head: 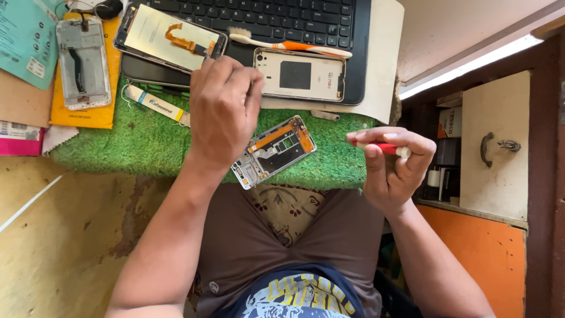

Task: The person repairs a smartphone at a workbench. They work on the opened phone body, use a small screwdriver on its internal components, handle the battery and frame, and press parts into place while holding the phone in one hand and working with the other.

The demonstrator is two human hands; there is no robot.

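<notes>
An opened phone frame (276,150) with an orange and grey inside lies tilted on the green mat (135,141) near its front edge. My left hand (222,112) hovers just left of and above it, fingers curled together, and whether it pinches something small I cannot tell. My right hand (391,168) is off the mat to the right, closed around a red tool with a white end (388,148).
A white phone back cover (300,75), a toothbrush (288,42) and a screen with an orange flex cable (170,36) rest on a black keyboard (276,17). Another stripped phone (82,62) lies at the left. A cupboard with a handle (494,147) stands right.
</notes>
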